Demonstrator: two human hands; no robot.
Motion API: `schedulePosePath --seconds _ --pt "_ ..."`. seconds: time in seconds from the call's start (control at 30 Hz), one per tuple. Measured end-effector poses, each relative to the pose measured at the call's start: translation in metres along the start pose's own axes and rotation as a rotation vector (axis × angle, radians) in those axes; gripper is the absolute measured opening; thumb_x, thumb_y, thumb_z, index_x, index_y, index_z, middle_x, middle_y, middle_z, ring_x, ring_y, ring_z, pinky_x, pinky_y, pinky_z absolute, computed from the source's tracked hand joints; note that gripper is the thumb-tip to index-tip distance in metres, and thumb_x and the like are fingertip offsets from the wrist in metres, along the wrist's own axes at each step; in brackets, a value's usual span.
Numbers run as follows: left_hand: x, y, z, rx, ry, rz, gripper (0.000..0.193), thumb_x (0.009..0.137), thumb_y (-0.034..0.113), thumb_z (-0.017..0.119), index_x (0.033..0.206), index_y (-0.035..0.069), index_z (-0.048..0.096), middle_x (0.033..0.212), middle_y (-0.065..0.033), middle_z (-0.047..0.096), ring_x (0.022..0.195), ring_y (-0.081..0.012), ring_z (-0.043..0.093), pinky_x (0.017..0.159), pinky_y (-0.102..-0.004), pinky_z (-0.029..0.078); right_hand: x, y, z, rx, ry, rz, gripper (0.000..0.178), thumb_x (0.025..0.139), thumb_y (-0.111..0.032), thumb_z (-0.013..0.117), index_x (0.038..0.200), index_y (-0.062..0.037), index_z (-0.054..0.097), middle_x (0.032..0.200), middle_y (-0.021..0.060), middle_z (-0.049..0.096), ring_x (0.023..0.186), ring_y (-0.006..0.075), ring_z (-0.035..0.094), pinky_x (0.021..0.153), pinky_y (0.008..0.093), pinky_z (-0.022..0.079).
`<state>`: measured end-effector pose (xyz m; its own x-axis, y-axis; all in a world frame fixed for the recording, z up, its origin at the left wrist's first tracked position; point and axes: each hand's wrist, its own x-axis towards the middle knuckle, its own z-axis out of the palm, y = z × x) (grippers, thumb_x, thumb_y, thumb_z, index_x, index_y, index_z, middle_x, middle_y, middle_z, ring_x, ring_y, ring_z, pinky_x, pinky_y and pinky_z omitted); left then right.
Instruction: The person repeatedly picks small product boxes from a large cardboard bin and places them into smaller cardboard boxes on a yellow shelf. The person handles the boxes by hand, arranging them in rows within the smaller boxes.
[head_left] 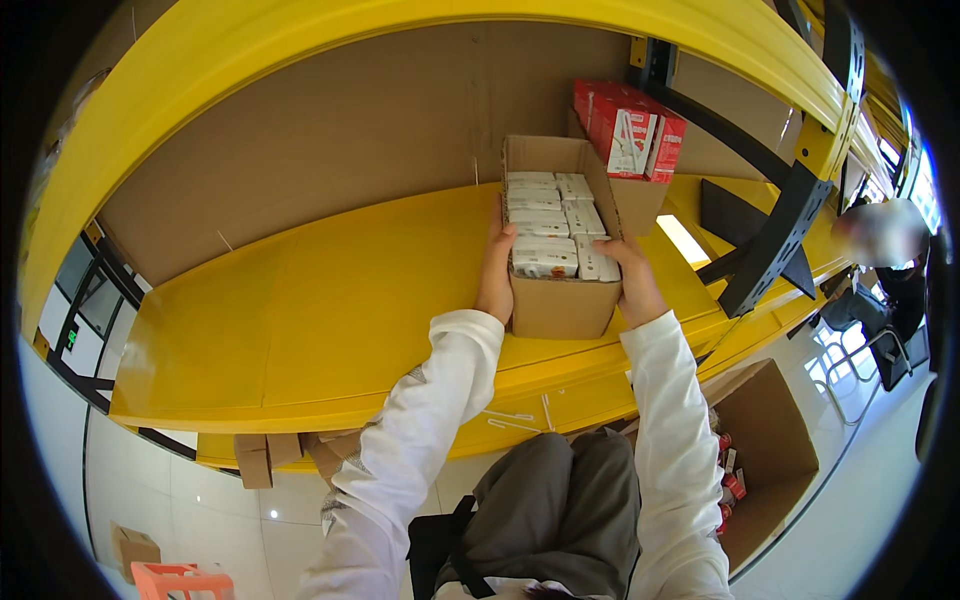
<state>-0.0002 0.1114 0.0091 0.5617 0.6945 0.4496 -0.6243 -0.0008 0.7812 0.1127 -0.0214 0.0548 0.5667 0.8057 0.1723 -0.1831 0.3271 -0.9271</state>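
Note:
An open cardboard box [562, 308] rests on the yellow shelf [320, 310], toward its right end. Two rows of small white cartons [540, 228] fill it. My left hand [496, 272] is pressed along the box's left side, thumb near the top edge. On the opposite side, my right hand [638, 282] grips the wall, its thumb reaching over the rim onto the nearest carton. Both hands clasp the box between them; the fingers on the outer sides are partly hidden.
Behind the box to the right, red cartons [622, 130] sit on another cardboard box [640, 198]. A black shelf post [785, 235] stands right. Below is a large open carton [775, 465] holding red-and-white packs. A person [890, 300] is at far right; an orange stool [180, 578] stands lower left.

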Motion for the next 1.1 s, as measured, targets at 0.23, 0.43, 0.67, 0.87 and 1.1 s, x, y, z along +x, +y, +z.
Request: schedulePosePath --seconds 0.23,0.43,0.67,0.87,1.1 --pt "-0.007 -0.001 0.018 0.171 -0.023 0.112 0.074 0.090 0.040 0.042 0.142 0.000 0.007 0.149 -0.0135 0.008 0.137 -0.0241 0.008 0.110 -0.0312 0.007 0.021 0.016 -0.020 0.193 0.040 0.000 0.058 0.079 -0.018 0.053 0.131 0.0005 0.037 0.114 0.0126 0.051 0.098 0.0190 0.052 0.091 0.0267 0.038" --pt "-0.017 -0.014 -0.012 0.273 0.109 -0.017 0.070 0.091 0.053 0.035 0.138 0.002 0.025 0.137 -0.0135 0.035 0.124 -0.0241 0.037 0.103 -0.0328 0.030 -0.023 0.028 -0.025 -0.212 0.122 -0.147 0.065 0.089 -0.051 0.037 0.129 0.0010 0.041 0.122 0.0141 0.051 0.114 0.0234 0.047 0.099 0.0328 0.034" --pt "-0.059 0.032 0.034 1.052 -0.148 0.645 0.081 0.083 0.041 0.056 0.142 0.005 0.014 0.147 -0.0178 0.011 0.136 -0.0328 0.007 0.110 -0.0458 0.005 -0.142 -0.008 -0.190 -0.485 -0.019 -0.130 0.055 0.096 -0.041 0.027 0.109 0.0014 0.060 0.103 0.0118 0.064 0.095 0.0184 0.058 0.085 0.0290 0.044" --pt "-0.088 0.026 0.064 1.814 -0.353 0.899 0.066 0.083 0.032 0.056 0.138 0.007 0.030 0.145 -0.0213 0.013 0.133 -0.0391 0.016 0.107 -0.0538 0.008 -0.257 0.025 -0.381 -0.703 0.473 0.403 0.038 0.093 -0.034 0.037 0.108 -0.0072 0.060 0.095 0.0054 0.064 0.084 0.0129 0.060 0.069 0.0267 0.048" --pt "-0.188 -0.099 0.108 1.205 -1.080 0.204 0.030 0.077 0.014 0.055 0.106 0.007 0.059 0.116 -0.0141 0.054 0.113 -0.0358 0.046 0.093 -0.0496 0.034 -0.317 0.219 -0.487 -0.577 0.586 1.054 0.044 0.083 -0.043 0.052 0.108 -0.0070 0.058 0.093 0.0084 0.064 0.079 0.0196 0.062 0.062 0.0339 0.050"
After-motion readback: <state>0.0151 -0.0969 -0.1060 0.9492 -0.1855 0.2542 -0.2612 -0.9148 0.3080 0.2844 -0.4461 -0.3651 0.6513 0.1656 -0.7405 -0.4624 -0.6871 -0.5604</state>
